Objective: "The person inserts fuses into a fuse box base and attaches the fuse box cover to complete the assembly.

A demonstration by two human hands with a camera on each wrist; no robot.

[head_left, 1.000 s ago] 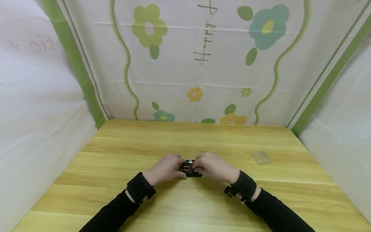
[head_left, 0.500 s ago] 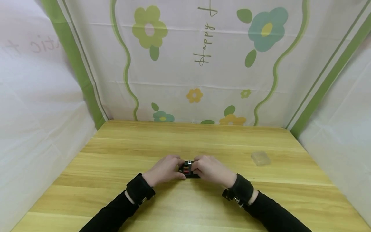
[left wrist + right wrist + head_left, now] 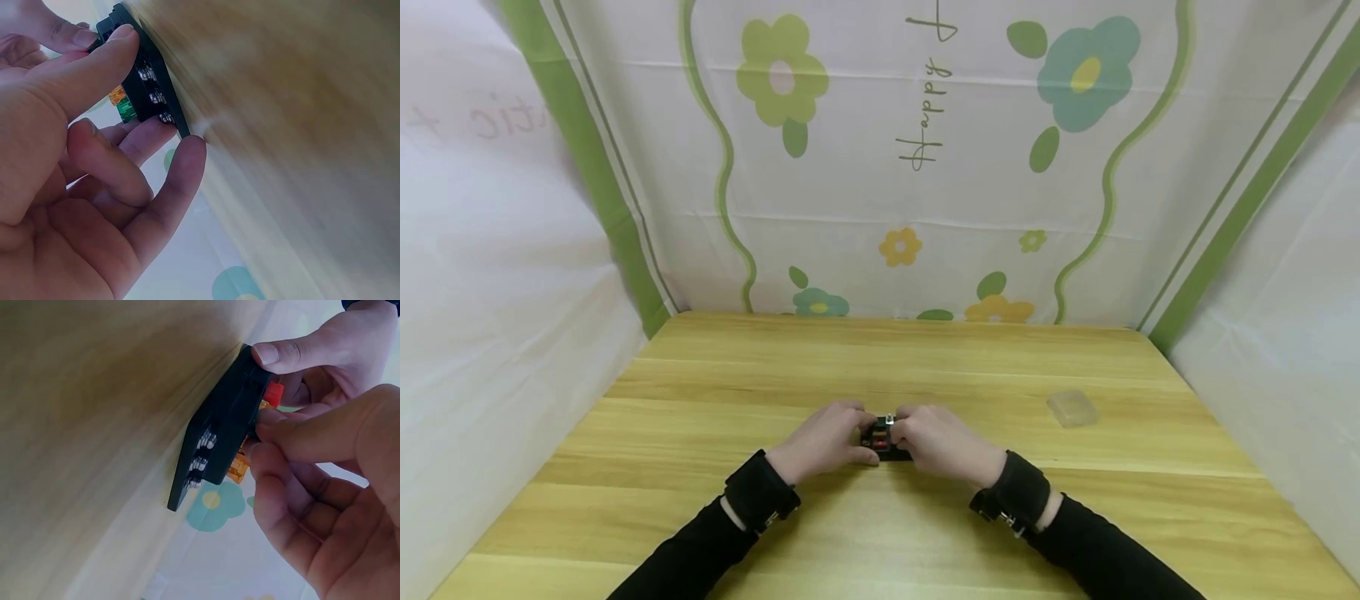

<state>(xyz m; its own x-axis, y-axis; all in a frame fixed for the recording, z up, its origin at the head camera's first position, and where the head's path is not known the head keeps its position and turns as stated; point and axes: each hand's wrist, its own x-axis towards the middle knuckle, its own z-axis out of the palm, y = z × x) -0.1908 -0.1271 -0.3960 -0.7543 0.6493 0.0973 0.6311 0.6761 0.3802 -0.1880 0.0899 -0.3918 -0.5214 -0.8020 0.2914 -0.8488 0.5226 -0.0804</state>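
A black fuse block [image 3: 219, 419] with metal terminals along its side lies on the wooden table. Blade fuses stand in it: an orange fuse [image 3: 237, 469], a red fuse [image 3: 273, 394] and, in the left wrist view, a green fuse [image 3: 126, 110]. My left hand [image 3: 823, 437] grips the block's left end, thumb on the near edge and fingers at the far edge. Over the right part of the block, thumb and forefinger of my right hand [image 3: 951, 442] pinch a small dark piece [image 3: 252, 433] in the fuse row. Those fingertips hide most of it.
A clear plastic cover [image 3: 1072, 408] lies on the table [image 3: 895, 542] to the right, beyond the right hand. White flowered cloth [image 3: 850, 183] walls in the table at the back and both sides.
My right hand has shifted slightly left along the fuse block, its fingertips now nearer the left hand. The left hand keeps its grip, nearly still.
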